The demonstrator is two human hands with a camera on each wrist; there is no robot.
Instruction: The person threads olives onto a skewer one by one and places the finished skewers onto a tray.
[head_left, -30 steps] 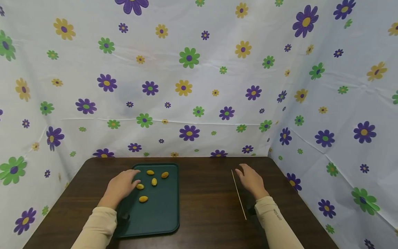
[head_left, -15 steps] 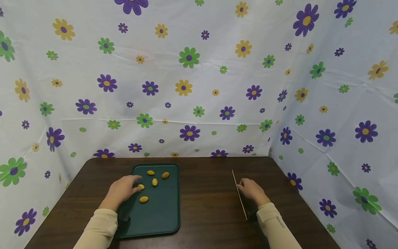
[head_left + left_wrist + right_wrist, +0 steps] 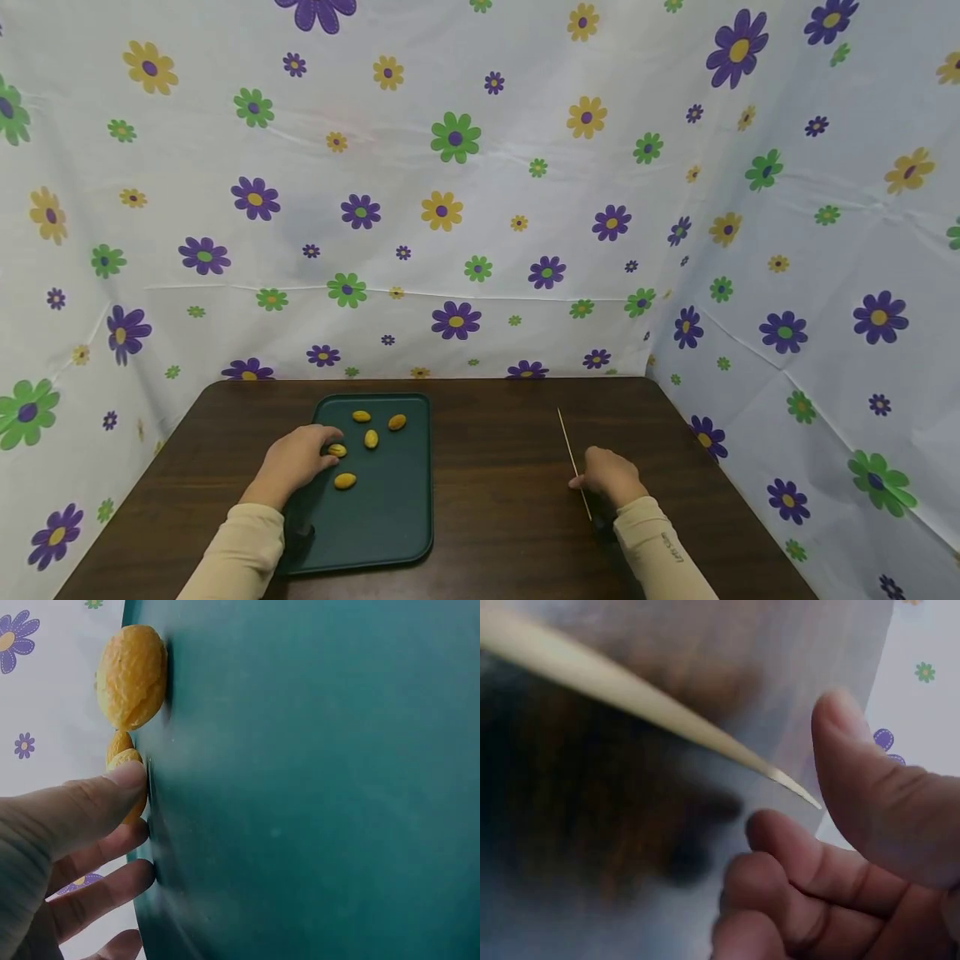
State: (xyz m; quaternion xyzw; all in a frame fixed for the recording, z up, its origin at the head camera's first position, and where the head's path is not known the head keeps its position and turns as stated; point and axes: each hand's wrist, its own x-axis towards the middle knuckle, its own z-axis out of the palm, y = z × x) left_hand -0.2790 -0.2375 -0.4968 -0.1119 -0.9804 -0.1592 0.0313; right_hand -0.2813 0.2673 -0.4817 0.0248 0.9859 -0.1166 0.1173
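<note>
- Head view: left hand (image 3: 292,462), half-spread, straddles yellow oval (image 3: 337,451) at 11 o'clock on tray (image 3: 390,525); contact cannot be told.
- Right hand (image 3: 611,477), thumb wide of bent fingers, beside stick (image 3: 568,446), 3 o'clock from tray; contact unclear.

From the head, the table (image 3: 495,483) is viewed forward and down, its far edge and 2 far corners taken in, with the flowered cloth (image 3: 510,250) behind. By the left-wrist camera, the tray (image 3: 386,517) is seen from close above, the picture rolled sideways so that a tray edge and the cloth fall at left. By the right-wrist camera, the stick (image 3: 567,440) is viewed aslant, from so near that its closest part is blurred. The tray, yellow pieces (image 3: 371,439) and left hand (image 3: 292,462) are shared by the head and left-wrist views; the stick and right hand (image 3: 611,477), by head and right wrist.
</note>
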